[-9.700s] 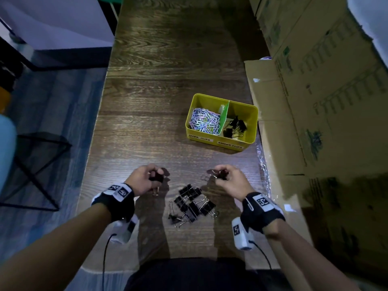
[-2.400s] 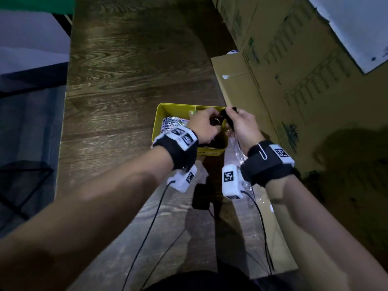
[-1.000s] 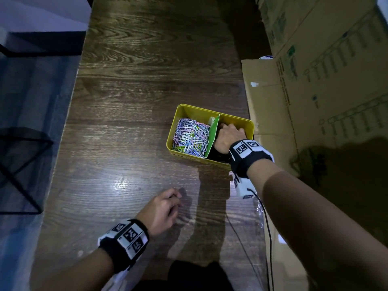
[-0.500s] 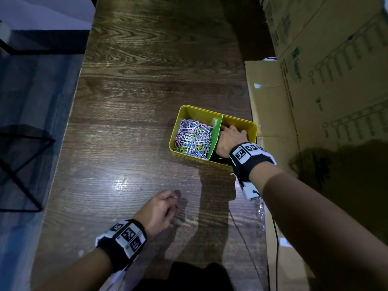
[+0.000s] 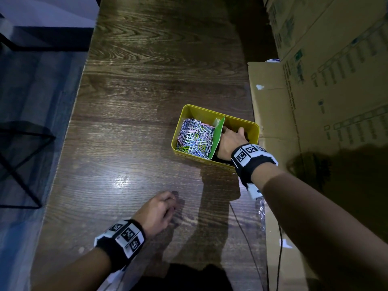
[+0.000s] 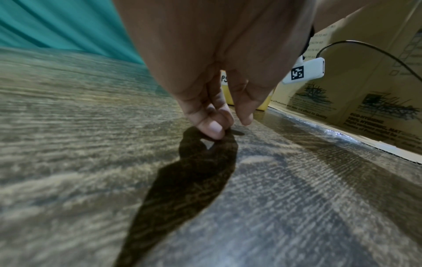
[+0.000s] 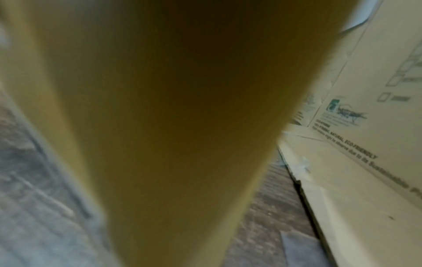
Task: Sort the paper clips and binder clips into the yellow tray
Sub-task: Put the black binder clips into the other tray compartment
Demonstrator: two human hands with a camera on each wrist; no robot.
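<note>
The yellow tray stands on the right of the wooden table. A green divider splits it. Coloured paper clips fill the left compartment. My right hand lies palm down in the right compartment over a dark mass of binder clips, one finger stretched toward the far wall; its other fingertips are hidden. The right wrist view shows only the tray wall up close. My left hand rests near me on loosely curled fingertips and holds nothing that I can see.
Tall cardboard boxes line the table's right side, with a flat flap beside the tray. A thin black cable and crinkled clear plastic lie under my right forearm. A black metal frame stands on the floor to the left.
The pile of binder clips is gone from the table. My left hand left the tray and came back to the near table. In the last second both hands barely moved.
</note>
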